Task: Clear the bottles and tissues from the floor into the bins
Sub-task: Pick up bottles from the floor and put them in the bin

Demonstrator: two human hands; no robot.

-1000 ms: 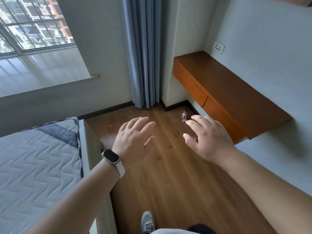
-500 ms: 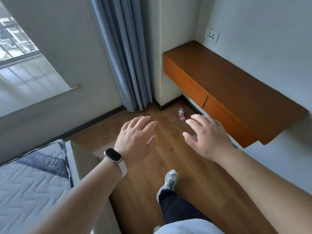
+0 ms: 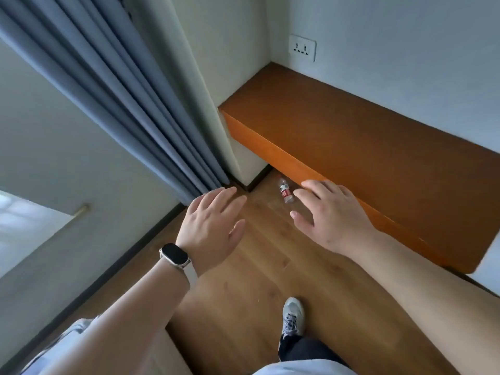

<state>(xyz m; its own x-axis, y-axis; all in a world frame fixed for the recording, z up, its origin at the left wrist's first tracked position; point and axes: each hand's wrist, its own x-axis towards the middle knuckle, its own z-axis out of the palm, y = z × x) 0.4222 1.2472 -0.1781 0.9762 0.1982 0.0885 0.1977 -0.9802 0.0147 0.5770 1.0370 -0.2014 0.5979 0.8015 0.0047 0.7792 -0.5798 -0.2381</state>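
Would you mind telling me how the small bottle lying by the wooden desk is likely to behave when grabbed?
The bottle looks clear and possibly empty, so probably light and easily crushed. It lies on its side on smooth wood floor, so a nudge may roll it under the desk.

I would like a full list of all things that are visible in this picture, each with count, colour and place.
plastic bottle: one, clear with red label, lying on the floor by the desk's front edge.
wall-mounted desk: one, orange-brown wood, right.
curtain: one, grey-blue, upper left.
wall socket: one, white, above the desk.
floor: brown wood, centre.
shoe: one, grey, bottom centre.
smartwatch: one, black face, pale strap, left wrist.
left hand: open, empty, centre.
right hand: open, empty, near the bottle.
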